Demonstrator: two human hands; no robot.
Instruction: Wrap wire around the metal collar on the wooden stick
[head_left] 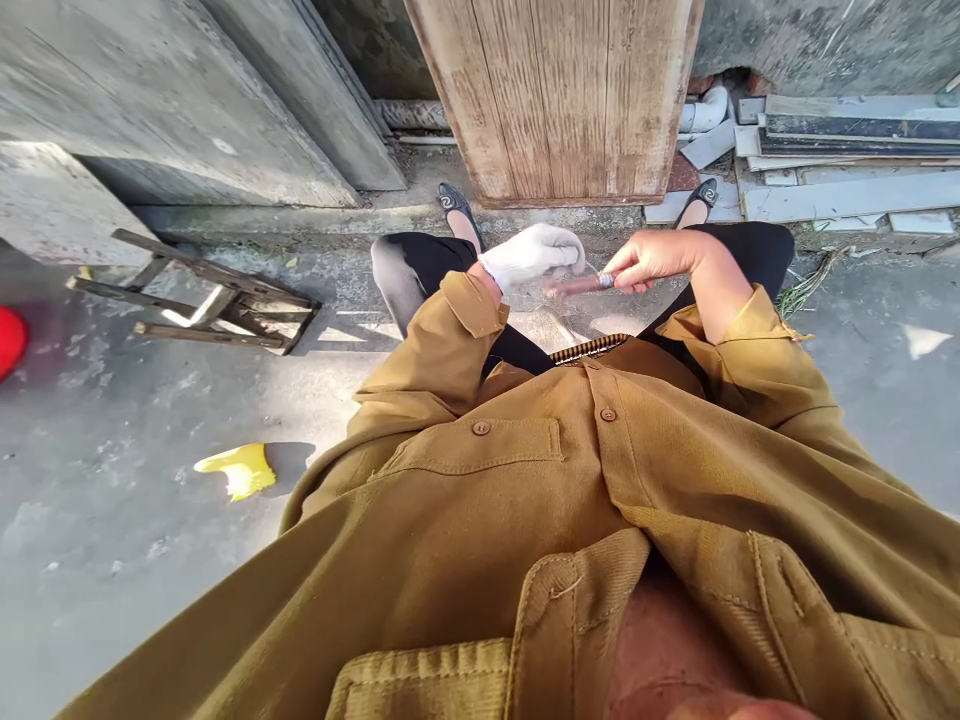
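Note:
A white knitted glove covers my left hand, whose fingers are curled closed. A thin pale strand runs from those fingers to a brown stick-like piece, which looks like a handle and is blurred along its left part. Pale turns of winding circle its right end. My bare right hand pinches the piece at that wound end. Both hands are close together above my lap, between my spread knees. What lies inside each grip is partly hidden by the fingers.
A wooden board leans ahead between my feet. On the left lie an overturned wooden stool, a torn yellow piece and a red round object. Long flat strips are stacked on the right near a white pipe.

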